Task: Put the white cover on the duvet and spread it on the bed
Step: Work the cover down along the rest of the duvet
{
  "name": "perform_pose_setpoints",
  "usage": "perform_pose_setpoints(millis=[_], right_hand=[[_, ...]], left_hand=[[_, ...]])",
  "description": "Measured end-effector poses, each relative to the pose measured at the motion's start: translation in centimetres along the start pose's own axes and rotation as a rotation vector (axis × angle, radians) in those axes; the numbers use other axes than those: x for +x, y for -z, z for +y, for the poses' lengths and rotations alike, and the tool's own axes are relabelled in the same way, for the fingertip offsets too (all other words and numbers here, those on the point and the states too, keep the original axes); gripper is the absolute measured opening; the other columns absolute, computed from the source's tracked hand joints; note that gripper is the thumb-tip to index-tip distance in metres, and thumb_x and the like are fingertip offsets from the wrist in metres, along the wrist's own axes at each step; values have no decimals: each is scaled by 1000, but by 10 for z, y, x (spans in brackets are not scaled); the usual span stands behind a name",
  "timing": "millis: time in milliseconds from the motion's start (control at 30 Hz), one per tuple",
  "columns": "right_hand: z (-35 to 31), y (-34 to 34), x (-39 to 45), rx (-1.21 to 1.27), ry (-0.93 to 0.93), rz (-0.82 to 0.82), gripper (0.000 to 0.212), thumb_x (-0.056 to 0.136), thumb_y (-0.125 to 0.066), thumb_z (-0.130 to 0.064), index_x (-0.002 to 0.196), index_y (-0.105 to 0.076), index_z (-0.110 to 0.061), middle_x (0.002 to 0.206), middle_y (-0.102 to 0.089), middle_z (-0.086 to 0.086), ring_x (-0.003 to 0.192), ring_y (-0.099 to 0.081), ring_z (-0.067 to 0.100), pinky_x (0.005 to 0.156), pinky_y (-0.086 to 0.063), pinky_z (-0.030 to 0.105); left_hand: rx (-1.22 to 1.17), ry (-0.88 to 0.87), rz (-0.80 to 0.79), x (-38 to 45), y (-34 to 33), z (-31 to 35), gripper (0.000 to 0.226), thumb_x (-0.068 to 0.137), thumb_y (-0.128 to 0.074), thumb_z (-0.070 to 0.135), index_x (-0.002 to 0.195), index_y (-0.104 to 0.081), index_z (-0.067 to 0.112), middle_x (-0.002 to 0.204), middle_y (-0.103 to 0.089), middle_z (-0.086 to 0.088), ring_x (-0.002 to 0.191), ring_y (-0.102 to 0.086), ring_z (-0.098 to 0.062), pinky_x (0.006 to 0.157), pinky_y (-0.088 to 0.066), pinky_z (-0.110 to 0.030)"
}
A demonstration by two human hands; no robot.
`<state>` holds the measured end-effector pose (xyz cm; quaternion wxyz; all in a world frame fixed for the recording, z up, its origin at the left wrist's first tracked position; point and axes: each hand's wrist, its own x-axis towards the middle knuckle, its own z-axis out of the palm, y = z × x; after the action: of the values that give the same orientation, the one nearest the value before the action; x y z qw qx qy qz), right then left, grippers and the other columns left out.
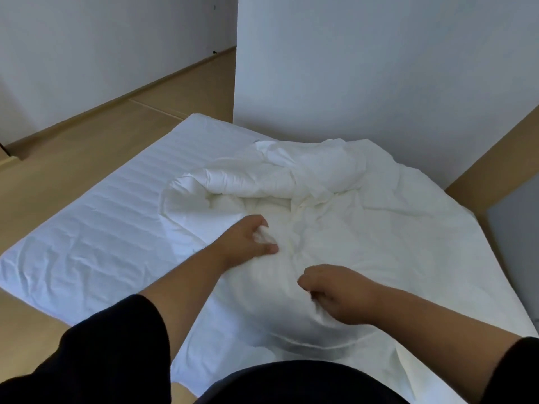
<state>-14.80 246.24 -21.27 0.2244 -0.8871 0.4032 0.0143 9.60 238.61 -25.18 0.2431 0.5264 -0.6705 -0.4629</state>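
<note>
A crumpled white duvet (242, 185) lies heaped in the middle of the bed (87, 228), tangled with the thin white cover (393, 223) that spreads to the right. My left hand (248, 240) grips a bunch of white fabric near the heap's front. Nearer to me, my right hand (338, 290) clutches another fold of the same fabric. Where the duvet ends and the cover begins I cannot tell.
The bed has a striped white sheet, bare on its left half. A white wall (379, 68) stands behind the bed. Wooden floor (58, 158) runs along the left side. A brown headboard panel (501, 161) borders the right edge.
</note>
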Motion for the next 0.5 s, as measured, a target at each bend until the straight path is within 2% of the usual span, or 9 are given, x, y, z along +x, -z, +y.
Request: perform_pose_setpoints(millis=[67,167,233,300,367,433,467,500], right_hand=[[3,0,-5,197,-160,108,22,95,-47,-12,98,-65,-23,98,-64,-16,93,-57,3,84,-42,18],[11,2,-6,458,-419,285,22,102,-47,-12,93,-64,-23,93,-67,-12,88,-59,-2,75,-43,12],[14,0,-1,583,-553,396,22,102,-47,-13,86,-62,-17,87,-66,-3,79,-58,5,71,-44,18],[16,-3,9,666,-627,466,22,100,-48,-14,82,-61,-15,85,-65,3,78,-56,11,71,-44,27],[16,-8,19,749,-659,487,23,98,-49,-14,81,-64,-15,86,-68,3,82,-61,17,76,-48,33],[16,-14,27,835,-710,529,20,97,-50,-13,86,-66,-11,92,-70,10,86,-64,24,80,-51,37],[15,-15,30,879,-736,565,19,96,-50,-12,86,-65,-9,91,-70,12,84,-63,24,79,-51,37],[14,-16,33,930,-760,607,19,96,-51,-12,82,-64,-9,85,-68,12,80,-61,23,76,-49,36]], left_hand=[[115,25,125,-8,-19,-16,44,74,-85,42,101,-55,25,103,-51,5,92,-54,-12,74,-42,-21],[162,153,345,-33,-26,-39,42,83,-73,51,77,-45,20,80,-46,7,72,-44,-12,64,-35,-24],[93,339,345,-53,-23,-49,53,92,-55,58,70,-36,13,69,-41,2,64,-38,-16,61,-32,-29],[-51,436,283,-72,-21,-55,64,92,-43,66,72,-41,5,69,-42,-1,65,-41,-16,64,-32,-32],[-83,382,336,-88,-18,-57,69,85,-42,72,77,-50,3,73,-49,4,68,-46,-14,66,-35,-31],[48,253,553,-100,-13,-53,51,84,-56,61,75,-50,11,75,-51,11,70,-48,-10,65,-38,-27],[88,209,636,-107,-10,-47,44,87,-59,54,70,-47,15,70,-49,11,67,-47,-9,63,-38,-27],[86,220,636,-112,-9,-41,47,89,-57,52,64,-43,14,61,-46,10,59,-44,-9,60,-36,-28]])
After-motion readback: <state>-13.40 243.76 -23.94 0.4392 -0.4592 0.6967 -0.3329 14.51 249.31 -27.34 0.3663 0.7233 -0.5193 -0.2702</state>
